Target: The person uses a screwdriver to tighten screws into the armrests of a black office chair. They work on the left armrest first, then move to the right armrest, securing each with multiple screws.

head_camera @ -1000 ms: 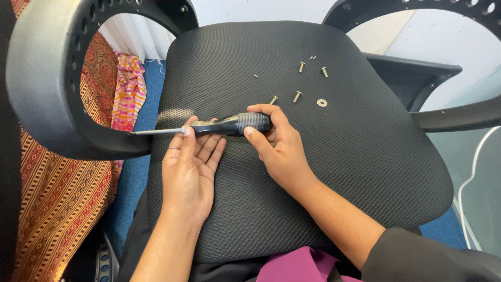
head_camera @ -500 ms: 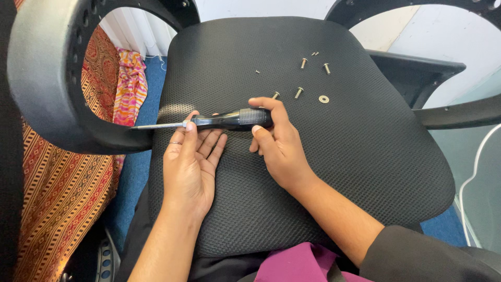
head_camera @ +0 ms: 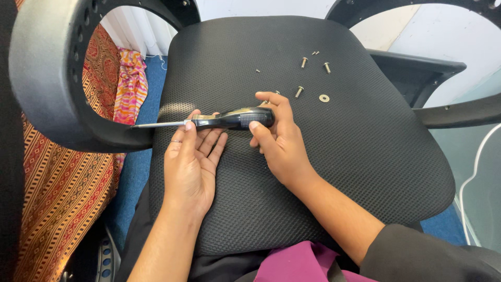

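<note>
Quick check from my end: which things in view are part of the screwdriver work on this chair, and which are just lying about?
In the job:
- screwdriver, gripped by the right hand, steadied by the left hand
- left armrest, where its tip points
- loose screws and washer on the seat cushion

Lying about:
- patterned cloth
- pink striped fabric
- blue carpet

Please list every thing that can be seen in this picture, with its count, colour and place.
screwdriver: one, black handle, silver shaft, lying across the seat's left side, tip toward the left armrest.
seat cushion: one, black mesh, centre.
armrests: two, grey-black loops, left and right edges.
screws: several, metallic, loose on the far seat.
washer: one, metallic, right of the screws.
patterned cloth: one, orange and red, left.
floor: blue, beneath the chair.
left hand: fingers under the shaft end of the handle.
right hand: grip closed on the handle.
</note>
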